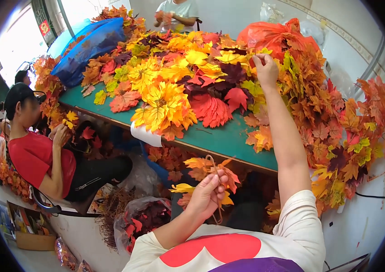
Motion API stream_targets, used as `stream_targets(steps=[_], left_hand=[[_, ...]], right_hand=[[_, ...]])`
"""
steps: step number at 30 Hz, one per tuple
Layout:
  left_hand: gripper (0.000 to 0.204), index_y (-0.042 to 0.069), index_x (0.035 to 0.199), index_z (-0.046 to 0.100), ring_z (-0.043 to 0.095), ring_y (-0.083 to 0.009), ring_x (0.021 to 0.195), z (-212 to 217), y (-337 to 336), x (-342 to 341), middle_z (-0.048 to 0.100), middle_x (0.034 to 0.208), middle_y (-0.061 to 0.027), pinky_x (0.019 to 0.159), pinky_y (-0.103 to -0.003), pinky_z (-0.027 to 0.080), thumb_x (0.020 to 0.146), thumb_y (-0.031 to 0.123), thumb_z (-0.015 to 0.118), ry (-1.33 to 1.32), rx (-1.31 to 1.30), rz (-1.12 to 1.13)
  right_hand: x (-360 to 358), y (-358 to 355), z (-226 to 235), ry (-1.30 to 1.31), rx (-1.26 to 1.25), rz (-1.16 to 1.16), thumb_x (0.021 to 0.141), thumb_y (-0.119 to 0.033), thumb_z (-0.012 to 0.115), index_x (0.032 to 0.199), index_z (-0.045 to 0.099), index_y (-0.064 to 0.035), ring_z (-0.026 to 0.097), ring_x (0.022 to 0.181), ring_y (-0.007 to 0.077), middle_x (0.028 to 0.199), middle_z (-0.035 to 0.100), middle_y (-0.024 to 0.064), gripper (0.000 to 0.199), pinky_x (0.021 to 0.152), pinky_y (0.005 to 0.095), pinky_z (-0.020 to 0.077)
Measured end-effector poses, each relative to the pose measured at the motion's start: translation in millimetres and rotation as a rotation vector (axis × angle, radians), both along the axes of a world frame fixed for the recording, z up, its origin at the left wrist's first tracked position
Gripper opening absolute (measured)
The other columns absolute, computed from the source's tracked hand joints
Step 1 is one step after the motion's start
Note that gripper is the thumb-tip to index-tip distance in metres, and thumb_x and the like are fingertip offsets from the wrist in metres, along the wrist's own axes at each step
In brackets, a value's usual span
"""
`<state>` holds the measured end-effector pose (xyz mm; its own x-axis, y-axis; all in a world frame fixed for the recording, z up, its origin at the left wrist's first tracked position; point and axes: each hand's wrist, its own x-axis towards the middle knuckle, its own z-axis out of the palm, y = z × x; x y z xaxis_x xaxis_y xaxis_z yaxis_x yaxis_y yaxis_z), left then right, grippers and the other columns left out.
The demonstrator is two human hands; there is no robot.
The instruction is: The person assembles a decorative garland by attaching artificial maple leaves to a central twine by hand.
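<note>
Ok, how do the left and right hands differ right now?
The left hand is in front of the table, near the body; the right hand reaches out over the leaf pile. The left hand clearly pinches a bent brown stem; whether the right hand grips anything is unclear. Both are bare.

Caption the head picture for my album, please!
Bright leaves in the left hand, right hand over a leaf-heaped green table.
</note>
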<state>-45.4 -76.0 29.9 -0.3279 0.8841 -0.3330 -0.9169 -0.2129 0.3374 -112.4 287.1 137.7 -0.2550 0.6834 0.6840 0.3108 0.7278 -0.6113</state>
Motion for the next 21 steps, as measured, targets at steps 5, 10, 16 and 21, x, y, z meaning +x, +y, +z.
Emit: stream_targets(steps=[5, 10, 16, 21], left_hand=[[0.017, 0.014, 0.105, 0.053, 0.050, -0.0059, 0.067, 11.8, 2.6, -3.0, 0.058, 0.090, 0.0035, 0.055, -0.019, 0.040, 0.090, 0.020, 0.052, 0.011, 0.055, 0.091], [0.019, 0.015, 0.108, 0.052, 0.048, -0.0047, 0.068, 20.8, 8.3, 4.4, 0.059, 0.093, 0.0038, 0.056, -0.018, 0.040, 0.090, 0.022, 0.051, 0.086, 0.063, 0.205], [0.021, 0.009, 0.107, 0.056, 0.051, -0.0050, 0.067, 5.4, 28.0, 22.6, 0.062, 0.101, -0.0034, 0.057, -0.018, 0.042, 0.089, 0.018, 0.053, 0.174, 0.018, 0.210], [0.021, 0.007, 0.106, 0.057, 0.051, -0.0046, 0.065, -7.8, 28.9, 41.4, 0.062, 0.097, -0.0009, 0.055, -0.018, 0.042, 0.088, 0.017, 0.055, 0.168, -0.048, 0.144]], right_hand=[[64.0, -63.0, 6.5, 0.228, -0.001, 0.348, 0.078, -0.014, 0.062, 0.093, 0.064, -0.0069, 0.059, 0.071, 0.0252, 0.079, 0.064, 0.0089, 0.016, 0.067, 0.0324, 0.0455], [147.3, -149.1, -25.9, -0.101, 0.356, 0.243, 0.073, -0.005, 0.066, 0.096, 0.063, -0.0085, 0.057, 0.072, 0.0212, 0.077, 0.062, 0.0048, 0.023, 0.070, 0.0305, 0.0434], [194.5, -216.1, -64.9, -0.078, -0.006, 0.430, 0.069, -0.006, 0.070, 0.087, 0.065, -0.0055, 0.055, 0.072, 0.0184, 0.075, 0.062, 0.0037, 0.018, 0.072, 0.0292, 0.0415], [202.1, -233.0, -83.1, -0.008, -0.278, 0.540, 0.071, -0.008, 0.070, 0.091, 0.066, -0.0059, 0.054, 0.072, 0.0144, 0.074, 0.062, 0.0028, 0.020, 0.071, 0.0270, 0.0422]])
